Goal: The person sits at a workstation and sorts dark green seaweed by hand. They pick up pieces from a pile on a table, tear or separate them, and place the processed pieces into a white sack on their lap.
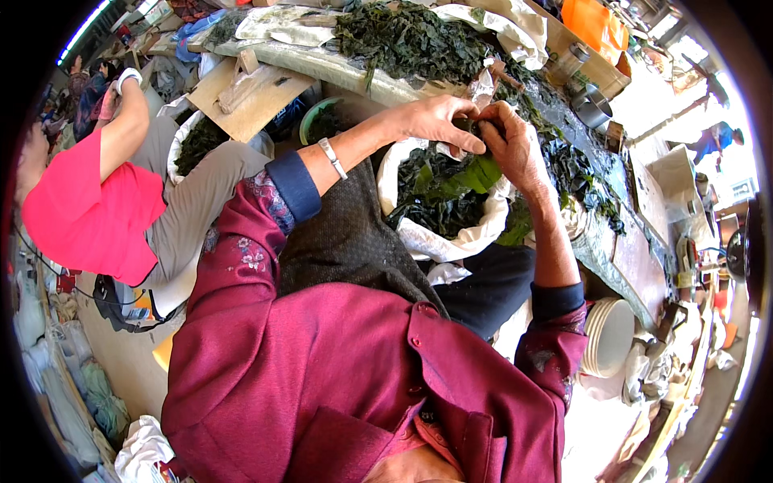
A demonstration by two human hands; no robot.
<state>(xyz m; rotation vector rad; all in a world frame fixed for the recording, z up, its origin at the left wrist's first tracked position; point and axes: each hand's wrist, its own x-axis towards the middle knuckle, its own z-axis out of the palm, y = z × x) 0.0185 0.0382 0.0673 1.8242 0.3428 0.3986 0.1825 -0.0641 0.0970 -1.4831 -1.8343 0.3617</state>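
My left hand [436, 124], with a silver bangle on the wrist, meets my right hand [513, 143] above a white sack with a rolled rim [386, 172]. Between them, thumbs and fingers pinch a strip of seaweed, mostly hidden by the fingers. A broad green seaweed blade [480, 175] hangs below the hands over the sack's mouth. Dark wet seaweed [444, 211] fills the sack, which stands between my knees. A dark apron or cloth [350, 235] covers my lap.
A large seaweed heap [410, 39] lies on the worktable [392, 84] ahead. To the right are more seaweed [577, 163], a metal mug [592, 105] and stacked white buckets [610, 338]. A person in a pink top [102, 211] sits at left, near another seaweed sack [175, 160] and a board [266, 90].
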